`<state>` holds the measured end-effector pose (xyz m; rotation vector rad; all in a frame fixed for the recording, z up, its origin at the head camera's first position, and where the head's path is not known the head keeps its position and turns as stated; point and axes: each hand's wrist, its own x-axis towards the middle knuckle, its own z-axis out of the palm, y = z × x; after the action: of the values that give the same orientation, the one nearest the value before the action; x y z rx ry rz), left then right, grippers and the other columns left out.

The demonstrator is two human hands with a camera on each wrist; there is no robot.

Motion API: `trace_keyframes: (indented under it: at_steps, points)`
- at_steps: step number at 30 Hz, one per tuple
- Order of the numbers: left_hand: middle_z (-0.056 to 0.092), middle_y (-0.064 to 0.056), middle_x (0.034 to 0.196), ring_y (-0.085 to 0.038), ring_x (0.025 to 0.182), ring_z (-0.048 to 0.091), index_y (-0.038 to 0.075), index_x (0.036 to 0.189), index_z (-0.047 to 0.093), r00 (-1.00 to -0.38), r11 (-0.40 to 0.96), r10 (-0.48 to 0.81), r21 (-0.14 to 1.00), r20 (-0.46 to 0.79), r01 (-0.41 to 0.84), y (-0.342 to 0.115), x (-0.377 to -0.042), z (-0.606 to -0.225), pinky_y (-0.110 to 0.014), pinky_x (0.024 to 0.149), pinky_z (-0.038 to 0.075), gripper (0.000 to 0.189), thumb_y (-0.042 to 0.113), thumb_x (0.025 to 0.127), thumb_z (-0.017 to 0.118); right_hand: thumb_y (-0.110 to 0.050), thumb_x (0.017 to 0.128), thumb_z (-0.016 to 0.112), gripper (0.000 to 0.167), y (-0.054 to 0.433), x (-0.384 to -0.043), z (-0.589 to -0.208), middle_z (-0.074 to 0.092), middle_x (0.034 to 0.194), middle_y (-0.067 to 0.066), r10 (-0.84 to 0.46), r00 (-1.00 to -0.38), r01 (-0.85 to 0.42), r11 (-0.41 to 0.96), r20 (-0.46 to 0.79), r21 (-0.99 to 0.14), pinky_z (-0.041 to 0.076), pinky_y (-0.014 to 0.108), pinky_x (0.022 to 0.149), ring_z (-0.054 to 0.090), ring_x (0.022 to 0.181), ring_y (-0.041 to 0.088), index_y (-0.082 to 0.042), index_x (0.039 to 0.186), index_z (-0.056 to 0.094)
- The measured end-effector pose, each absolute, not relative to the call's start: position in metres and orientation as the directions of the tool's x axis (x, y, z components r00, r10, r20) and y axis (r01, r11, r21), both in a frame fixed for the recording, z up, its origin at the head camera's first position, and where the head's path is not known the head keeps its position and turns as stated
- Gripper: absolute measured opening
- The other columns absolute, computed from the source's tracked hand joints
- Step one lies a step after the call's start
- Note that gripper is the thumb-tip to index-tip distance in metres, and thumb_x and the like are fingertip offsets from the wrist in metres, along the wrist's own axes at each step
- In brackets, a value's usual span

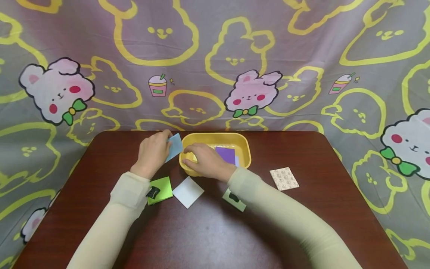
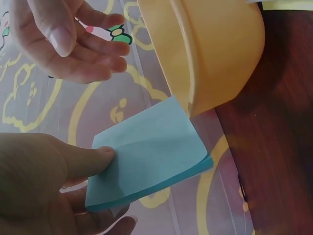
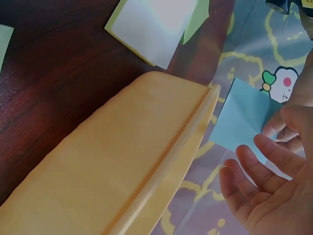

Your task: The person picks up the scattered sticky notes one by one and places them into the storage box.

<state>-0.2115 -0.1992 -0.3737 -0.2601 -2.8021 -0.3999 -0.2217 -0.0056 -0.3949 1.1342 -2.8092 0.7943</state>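
Note:
A blue sticky note pad (image 2: 146,147) is pinched between the thumb and fingers of my left hand (image 1: 152,152), just left of the yellow plastic basket (image 1: 246,149). My right hand (image 1: 206,160) hovers over the basket's left part with its fingers loosely bent and nothing held in them. In the right wrist view its fingertips (image 3: 244,152) appear close to the blue pad. Inside the basket lie a purple pad (image 1: 226,154) and something pale yellow, partly hidden by my right hand.
In front of the basket lie a bright green pad (image 1: 164,189), a white pad (image 1: 189,192) and a pale green pad (image 1: 238,203). A patterned beige pad (image 1: 284,178) is to the right on the brown table (image 1: 208,239). A printed curtain (image 1: 201,74) hangs behind.

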Motion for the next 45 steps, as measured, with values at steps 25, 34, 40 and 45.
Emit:
trace_keyframes:
  at_steps: [25, 34, 40, 45]
  points:
    - [0.074, -0.019, 0.096, -0.036, 0.073, 0.069, 0.002, 0.114, 0.067, -0.929, 0.938, 0.182, 0.226, 0.323, 0.262, -0.178, -0.215, -0.380, -0.048, 0.061, 0.053, 0.022, 0.012, 0.095, 0.069, -0.028, 0.098, 0.066, 0.036, 0.012, -0.226, -0.398, 0.071, 0.122, 0.015, -0.624, -0.756, -0.632, 0.616, 0.199, -0.470, 0.049, 0.041, 0.105, 0.065, 0.118, 0.028, -0.001, 0.122, 0.067]
    - [0.074, -0.017, 0.095, -0.034, 0.077, 0.070, 0.003, 0.113, 0.068, -0.922, 0.938, 0.199, 0.209, 0.331, 0.277, -0.171, -0.218, -0.380, -0.047, 0.063, 0.054, 0.020, 0.014, 0.096, 0.069, -0.028, 0.098, 0.066, 0.037, 0.017, -0.230, -0.398, 0.070, 0.123, 0.015, -0.623, -0.760, -0.626, 0.624, 0.186, -0.468, 0.048, 0.042, 0.106, 0.065, 0.119, 0.031, -0.001, 0.124, 0.066]
    - [0.074, -0.016, 0.092, -0.033, 0.075, 0.071, 0.004, 0.112, 0.069, -0.902, 0.933, 0.226, 0.183, 0.367, 0.309, -0.167, -0.220, -0.382, -0.047, 0.063, 0.054, 0.019, 0.013, 0.095, 0.070, -0.028, 0.098, 0.066, 0.036, 0.020, -0.232, -0.400, 0.070, 0.122, 0.013, -0.614, -0.766, -0.623, 0.639, 0.188, -0.451, 0.048, 0.041, 0.106, 0.065, 0.119, 0.029, -0.002, 0.124, 0.066]
    - [0.075, -0.016, 0.093, -0.033, 0.076, 0.071, 0.005, 0.112, 0.069, -0.903, 0.931, 0.227, 0.189, 0.365, 0.311, -0.165, -0.222, -0.381, -0.047, 0.064, 0.054, 0.020, 0.013, 0.094, 0.071, -0.030, 0.098, 0.065, 0.038, 0.023, -0.233, -0.398, 0.070, 0.124, 0.011, -0.603, -0.778, -0.611, 0.661, 0.177, -0.435, 0.048, 0.041, 0.107, 0.064, 0.121, 0.027, -0.003, 0.125, 0.066]
